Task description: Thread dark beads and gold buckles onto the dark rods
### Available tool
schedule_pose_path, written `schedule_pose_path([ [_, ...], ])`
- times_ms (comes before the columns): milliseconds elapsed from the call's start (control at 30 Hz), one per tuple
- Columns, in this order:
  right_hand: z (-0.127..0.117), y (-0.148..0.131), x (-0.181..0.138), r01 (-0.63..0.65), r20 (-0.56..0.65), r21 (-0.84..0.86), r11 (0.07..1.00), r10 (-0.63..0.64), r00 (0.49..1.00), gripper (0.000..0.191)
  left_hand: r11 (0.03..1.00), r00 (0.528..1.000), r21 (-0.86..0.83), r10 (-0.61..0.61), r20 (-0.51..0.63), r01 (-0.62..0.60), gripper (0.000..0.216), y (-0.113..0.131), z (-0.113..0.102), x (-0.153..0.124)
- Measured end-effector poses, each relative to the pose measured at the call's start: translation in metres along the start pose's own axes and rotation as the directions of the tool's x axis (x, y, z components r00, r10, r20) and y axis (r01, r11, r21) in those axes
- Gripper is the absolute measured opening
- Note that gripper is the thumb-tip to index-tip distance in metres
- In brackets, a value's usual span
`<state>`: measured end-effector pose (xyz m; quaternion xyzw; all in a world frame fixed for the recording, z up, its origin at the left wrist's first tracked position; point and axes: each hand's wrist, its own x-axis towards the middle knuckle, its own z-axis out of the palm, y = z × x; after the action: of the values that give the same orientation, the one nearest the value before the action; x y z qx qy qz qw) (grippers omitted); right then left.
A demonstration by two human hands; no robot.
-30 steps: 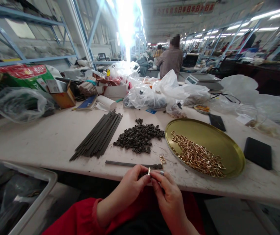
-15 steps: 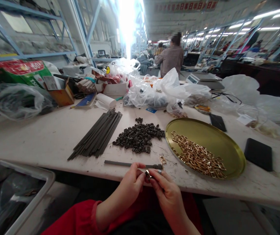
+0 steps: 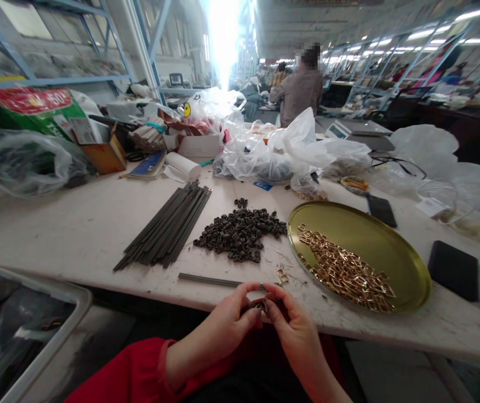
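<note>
My left hand (image 3: 226, 320) and my right hand (image 3: 297, 330) meet at the table's front edge, their fingertips pinched on a small metal buckle (image 3: 260, 305). A dark bit shows with it; fingers cover most of both. Just beyond my fingers lies a dark strap (image 3: 208, 280), its right end hidden behind them. One loose gold buckle (image 3: 282, 275) rests beside that end. Farther back is a heap of small dark loops (image 3: 240, 232), with a bundle of flat dark straps (image 3: 164, 224) to its left. Many gold buckles (image 3: 344, 268) lie in the round golden tray (image 3: 385, 238) at right.
Two black flat objects, a phone-like one (image 3: 381, 210) and a larger one (image 3: 453, 270), lie right of the tray. Plastic bags (image 3: 265, 154) and a carton (image 3: 198, 145) line the back. A bin (image 3: 76, 302) stands lower left. A person (image 3: 301, 89) is farther off.
My fingers have closed in tighter around the buckle, and its gold shine is now mostly hidden. My right hand's fingertips have come up against the left's. The view has shifted slightly.
</note>
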<state>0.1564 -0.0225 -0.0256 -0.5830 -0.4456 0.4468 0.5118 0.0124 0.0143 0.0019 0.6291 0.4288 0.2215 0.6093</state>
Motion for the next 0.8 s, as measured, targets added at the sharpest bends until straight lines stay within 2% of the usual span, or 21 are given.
schedule_pose_path([
  [100, 0.002, -0.008, 0.000, -0.183, 0.127, 0.302, 0.935, 0.151, 0.980, 0.033, 0.999, 0.997, -0.016, 0.049, 0.064, -0.048, 0.047, 0.000, -0.001, -0.004],
  [200, 0.004, -0.012, 0.000, -0.317, 0.241, 0.447, 0.837, 0.228, 0.943, 0.037, 0.997, 0.994, -0.025, 0.072, 0.078, -0.070, 0.041, -0.002, -0.001, -0.006],
  [367, 0.006, -0.013, 0.006, -0.382, 0.285, 0.487, 0.786, 0.270, 0.920, 0.040, 0.991, 0.997, -0.119, 0.060, 0.044, -0.054, 0.029, -0.006, -0.005, -0.002],
  [567, 0.015, -0.015, 0.022, -0.417, 0.315, 0.425, 0.803, 0.301, 0.900, 0.040, 0.949, 1.000, -0.315, -0.004, -0.025, -0.004, 0.028, -0.010, -0.011, 0.011],
  [633, 0.015, -0.013, 0.031, -0.389, 0.310, 0.356, 0.850, 0.285, 0.907, 0.038, 0.932, 0.999, -0.364, -0.017, -0.051, -0.003, 0.025, -0.012, -0.014, 0.016],
  [700, 0.011, -0.011, 0.046, -0.294, 0.292, 0.222, 0.930, 0.224, 0.930, 0.030, 0.934, 0.997, -0.358, -0.039, -0.074, 0.010, 0.023, -0.014, -0.020, 0.022],
  [767, 0.003, -0.009, 0.067, -0.105, 0.260, 0.001, 0.994, 0.101, 0.960, 0.019, 0.951, 0.991, -0.304, -0.084, -0.101, 0.050, 0.022, -0.014, -0.026, 0.027],
  [800, -0.002, -0.008, 0.079, 0.032, 0.238, -0.145, 0.989, 0.003, 0.971, 0.014, 0.958, 0.987, -0.275, -0.113, -0.113, 0.078, 0.022, -0.015, -0.029, 0.030],
])
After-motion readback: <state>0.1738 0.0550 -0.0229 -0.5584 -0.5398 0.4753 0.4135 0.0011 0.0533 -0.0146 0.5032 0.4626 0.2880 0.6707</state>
